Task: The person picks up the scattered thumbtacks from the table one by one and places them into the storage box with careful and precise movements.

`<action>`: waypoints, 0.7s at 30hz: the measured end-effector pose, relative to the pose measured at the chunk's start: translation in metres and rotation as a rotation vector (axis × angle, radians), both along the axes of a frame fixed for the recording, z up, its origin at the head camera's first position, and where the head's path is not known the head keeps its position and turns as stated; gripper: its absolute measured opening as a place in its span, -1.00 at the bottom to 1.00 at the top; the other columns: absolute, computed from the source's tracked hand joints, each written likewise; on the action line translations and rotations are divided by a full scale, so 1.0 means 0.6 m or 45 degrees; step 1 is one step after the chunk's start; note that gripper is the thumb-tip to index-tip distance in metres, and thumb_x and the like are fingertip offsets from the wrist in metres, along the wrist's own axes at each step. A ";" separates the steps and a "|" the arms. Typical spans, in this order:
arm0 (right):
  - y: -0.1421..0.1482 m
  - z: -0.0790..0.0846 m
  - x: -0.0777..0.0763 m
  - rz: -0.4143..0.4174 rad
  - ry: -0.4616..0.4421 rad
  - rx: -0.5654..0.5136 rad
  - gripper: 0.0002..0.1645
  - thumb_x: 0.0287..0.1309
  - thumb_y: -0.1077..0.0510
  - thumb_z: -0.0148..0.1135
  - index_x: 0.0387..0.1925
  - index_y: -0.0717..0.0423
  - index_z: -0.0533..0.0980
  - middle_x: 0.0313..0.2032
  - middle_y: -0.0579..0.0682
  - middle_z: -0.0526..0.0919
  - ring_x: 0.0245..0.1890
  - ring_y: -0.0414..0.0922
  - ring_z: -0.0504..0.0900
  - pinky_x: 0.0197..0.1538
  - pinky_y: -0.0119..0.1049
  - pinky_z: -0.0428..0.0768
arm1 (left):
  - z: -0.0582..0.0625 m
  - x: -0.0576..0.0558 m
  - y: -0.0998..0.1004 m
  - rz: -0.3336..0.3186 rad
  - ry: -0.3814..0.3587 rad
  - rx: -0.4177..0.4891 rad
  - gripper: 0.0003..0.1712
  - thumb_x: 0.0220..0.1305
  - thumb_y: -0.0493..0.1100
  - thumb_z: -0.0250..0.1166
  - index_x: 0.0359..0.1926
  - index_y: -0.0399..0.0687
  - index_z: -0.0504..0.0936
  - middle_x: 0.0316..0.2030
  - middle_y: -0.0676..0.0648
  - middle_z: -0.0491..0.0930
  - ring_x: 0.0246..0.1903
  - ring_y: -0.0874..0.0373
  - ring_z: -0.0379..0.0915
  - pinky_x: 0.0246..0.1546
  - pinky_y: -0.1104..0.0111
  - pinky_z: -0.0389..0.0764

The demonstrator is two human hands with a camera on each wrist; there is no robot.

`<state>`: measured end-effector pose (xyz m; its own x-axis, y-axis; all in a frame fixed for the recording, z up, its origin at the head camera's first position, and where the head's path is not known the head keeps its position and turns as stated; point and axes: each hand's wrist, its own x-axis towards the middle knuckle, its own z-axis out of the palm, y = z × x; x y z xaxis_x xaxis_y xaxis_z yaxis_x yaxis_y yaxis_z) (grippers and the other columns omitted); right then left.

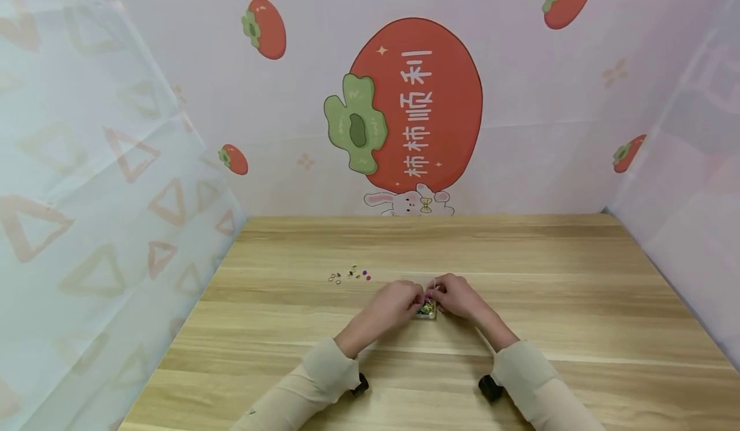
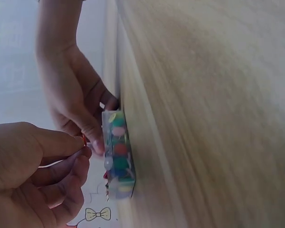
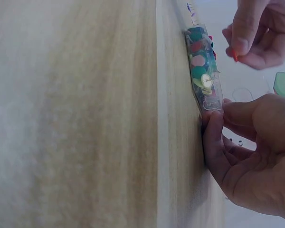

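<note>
A small clear plastic box [image 1: 426, 316] of colourful thumbtacks stands on the table between the two hands. My right hand [image 1: 459, 296] grips one end of it, thumb and fingers at the corner in the right wrist view. Above the box, my left hand [image 1: 396, 299] pinches a small red thumbtack [image 3: 234, 55] between thumb and forefinger; most of the tack is hidden by the fingertips. Through the box wall [image 2: 116, 161] green, pink, red and yellow heads show. A yellow tack [image 3: 206, 80] lies near the held end with its pin outward.
Left of the hands, several small loose pieces lie on the wooden table [image 1: 289, 328]: thin rings [image 1: 332, 278], a purple dot [image 1: 365, 272], a pink dot [image 1: 369, 278] and some dark bits. A printed cloth wall [image 1: 520, 161] stands behind the table, with others at both sides.
</note>
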<state>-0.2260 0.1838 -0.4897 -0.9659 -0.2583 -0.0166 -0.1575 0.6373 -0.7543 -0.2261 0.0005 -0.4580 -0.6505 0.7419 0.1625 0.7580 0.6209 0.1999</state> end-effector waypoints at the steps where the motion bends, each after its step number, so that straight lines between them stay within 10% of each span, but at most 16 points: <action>1: 0.000 0.000 0.000 0.001 -0.002 -0.004 -0.86 0.26 0.21 0.16 -0.32 0.07 0.64 -0.71 -0.04 0.58 -0.74 -0.26 0.44 -0.59 -0.39 0.40 | -0.001 0.001 0.004 -0.008 0.005 0.001 -0.95 0.23 -0.21 0.28 -0.39 0.00 0.61 -0.47 0.10 0.60 -0.50 0.35 0.37 -0.49 0.55 0.44; 21: 0.001 0.005 0.002 -0.004 -0.006 -0.009 -0.85 0.27 0.23 0.14 -0.35 0.11 0.63 -0.72 -0.01 0.56 -0.74 -0.24 0.42 -0.58 -0.37 0.41 | -0.007 0.007 -0.018 0.062 -0.041 0.099 -0.92 0.21 -0.24 0.26 -0.41 0.02 0.58 -0.47 0.10 0.55 -0.51 0.34 0.36 -0.49 0.54 0.45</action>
